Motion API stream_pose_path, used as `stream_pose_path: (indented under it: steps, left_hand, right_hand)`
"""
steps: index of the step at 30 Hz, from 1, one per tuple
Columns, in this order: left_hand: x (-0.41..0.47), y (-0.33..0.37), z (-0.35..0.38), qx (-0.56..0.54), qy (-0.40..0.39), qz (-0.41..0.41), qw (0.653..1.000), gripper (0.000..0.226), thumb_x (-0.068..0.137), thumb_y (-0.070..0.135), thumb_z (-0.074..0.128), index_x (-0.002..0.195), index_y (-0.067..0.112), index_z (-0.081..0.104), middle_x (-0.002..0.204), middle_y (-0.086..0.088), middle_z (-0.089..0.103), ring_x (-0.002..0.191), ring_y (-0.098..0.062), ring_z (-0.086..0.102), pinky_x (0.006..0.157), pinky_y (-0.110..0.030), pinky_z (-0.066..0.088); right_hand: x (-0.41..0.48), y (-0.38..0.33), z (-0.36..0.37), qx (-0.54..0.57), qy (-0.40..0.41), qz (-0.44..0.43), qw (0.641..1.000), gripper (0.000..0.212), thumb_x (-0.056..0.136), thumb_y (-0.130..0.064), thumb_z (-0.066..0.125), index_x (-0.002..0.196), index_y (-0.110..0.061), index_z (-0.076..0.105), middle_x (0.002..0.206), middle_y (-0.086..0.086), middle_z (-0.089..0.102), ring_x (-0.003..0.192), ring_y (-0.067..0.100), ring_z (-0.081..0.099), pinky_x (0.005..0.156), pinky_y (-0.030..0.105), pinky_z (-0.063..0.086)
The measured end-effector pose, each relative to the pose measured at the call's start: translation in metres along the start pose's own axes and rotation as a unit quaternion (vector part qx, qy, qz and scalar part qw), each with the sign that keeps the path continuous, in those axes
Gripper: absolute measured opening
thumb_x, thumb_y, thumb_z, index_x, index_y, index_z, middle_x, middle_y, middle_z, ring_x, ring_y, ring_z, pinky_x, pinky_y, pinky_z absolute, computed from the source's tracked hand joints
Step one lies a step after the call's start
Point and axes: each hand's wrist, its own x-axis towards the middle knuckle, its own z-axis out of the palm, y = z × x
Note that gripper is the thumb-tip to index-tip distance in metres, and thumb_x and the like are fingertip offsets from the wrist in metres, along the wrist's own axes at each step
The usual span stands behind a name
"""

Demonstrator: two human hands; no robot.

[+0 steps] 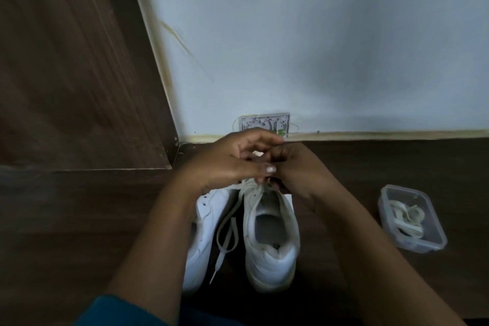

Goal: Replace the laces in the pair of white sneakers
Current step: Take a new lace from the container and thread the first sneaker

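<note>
Two white sneakers stand side by side on the dark wooden floor (pixel 370 167), toes pointing towards the pale wall (pixel 291 34), and the person bends over them with both arms reaching down. The left hand (pixel 227 161) and right hand (pixel 296 169) meet just above the front of the laced sneaker (pixel 270 233), the one nearer the container. The left hand's fingers are curled, and its thumb, with a pale nail, pinches the lace (pixel 225 235) where the strands rise from the eyelets. The right hand's fingers are curled down tight against the same spot, touching the left hand, but the blur there hides whether they actually grip the lace, so I cannot tell. From the hands, the lace's loose part trails back in a long loop and lies across the gap onto the other sneaker (pixel 203 233), its tip ending near that shoe's heel.

Well off to the right sits a clear plastic container (pixel 434 230), lid off, with a bundle of pale laces (pixel 407 217) coiled inside it. Behind the hands, low on the wall, is a small square wall plate (pixel 264 122). A brown wooden panel (pixel 66 61) fills the left side, and a teal sleeve (pixel 116 309) shows at the bottom edge
</note>
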Motion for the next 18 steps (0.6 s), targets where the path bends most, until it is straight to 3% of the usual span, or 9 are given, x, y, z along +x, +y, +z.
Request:
stream_pose_path:
  steps: [2, 3, 5, 7, 11, 14, 18]
  left_hand:
    - [0.002, -0.002, 0.003, 0.064, 0.011, -0.029, 0.997, 0.039, 0.084, -0.001, 0.065, 0.109, 0.027, 0.057, 0.096, -0.014, 0.062, 0.064, -0.003, 0.058, 0.061, -0.022, 0.047]
    - [0.003, -0.007, 0.001, 0.137, 0.035, -0.049, 0.989, 0.032, 0.084, 0.004, 0.066, 0.099, 0.031, 0.059, 0.083, -0.005, 0.063, 0.055, 0.001, 0.054, 0.056, -0.023, 0.044]
    - [0.004, -0.015, -0.005, 0.279, 0.063, -0.082, 0.955, 0.02, 0.086, 0.017, 0.067, 0.074, 0.033, 0.061, 0.061, 0.01, 0.063, 0.049, 0.0, 0.051, 0.055, -0.024, 0.043]
    - [0.002, -0.02, -0.009, 0.318, 0.043, -0.094, 0.942, 0.021, 0.085, 0.022, 0.068, 0.066, 0.028, 0.061, 0.053, 0.014, 0.061, 0.049, -0.002, 0.052, 0.058, -0.025, 0.044]
    - [0.002, -0.021, -0.01, 0.378, 0.022, -0.092, 0.921, 0.006, 0.079, 0.026, 0.072, 0.08, 0.02, 0.075, 0.06, 0.021, 0.054, 0.066, -0.003, 0.053, 0.067, -0.019, 0.037]
    - [0.001, -0.021, -0.013, 0.354, 0.015, -0.108, 0.929, 0.007, 0.076, 0.028, 0.075, 0.082, 0.025, 0.077, 0.064, 0.02, 0.062, 0.07, -0.005, 0.06, 0.068, -0.022, 0.044]
    - [-0.002, -0.022, -0.017, 0.347, 0.001, -0.116, 0.931, 0.011, 0.076, 0.028, 0.075, 0.087, 0.03, 0.077, 0.062, 0.027, 0.061, 0.071, -0.001, 0.06, 0.072, -0.021, 0.046]
  right_hand:
    - [0.002, 0.003, 0.002, 0.007, 0.006, 0.021, 1.0, 0.028, 0.088, 0.002, 0.054, 0.063, -0.01, 0.06, 0.045, 0.0, 0.056, 0.036, 0.007, 0.042, 0.039, 0.015, 0.035]
    - [0.003, 0.005, 0.001, 0.01, 0.008, 0.032, 0.999, 0.024, 0.09, -0.001, 0.056, 0.067, -0.01, 0.06, 0.051, 0.005, 0.059, 0.038, 0.008, 0.045, 0.039, 0.016, 0.036]
    - [0.004, 0.007, -0.005, 0.012, 0.015, 0.058, 0.998, 0.013, 0.091, -0.006, 0.057, 0.08, -0.011, 0.057, 0.067, 0.011, 0.066, 0.044, 0.012, 0.052, 0.038, 0.017, 0.036]
    - [0.004, 0.009, -0.012, -0.069, 0.027, 0.054, 0.996, 0.005, 0.089, -0.009, 0.06, 0.085, -0.013, 0.06, 0.075, 0.008, 0.069, 0.05, 0.011, 0.056, 0.043, 0.019, 0.038]
    - [0.003, 0.012, -0.01, -0.328, -0.01, 0.007, 0.945, 0.013, 0.08, -0.011, 0.064, 0.087, -0.006, 0.075, 0.088, 0.011, 0.07, 0.077, 0.02, 0.062, 0.069, 0.029, 0.048]
    - [0.006, 0.015, -0.003, -0.366, -0.022, 0.003, 0.93, 0.015, 0.074, -0.011, 0.065, 0.082, -0.005, 0.075, 0.082, 0.018, 0.069, 0.075, 0.026, 0.063, 0.068, 0.034, 0.051]
    - [0.007, 0.017, -0.004, -0.372, -0.035, 0.0, 0.927, 0.015, 0.074, -0.02, 0.072, 0.086, -0.014, 0.078, 0.081, 0.012, 0.07, 0.071, 0.019, 0.06, 0.068, 0.03, 0.049]
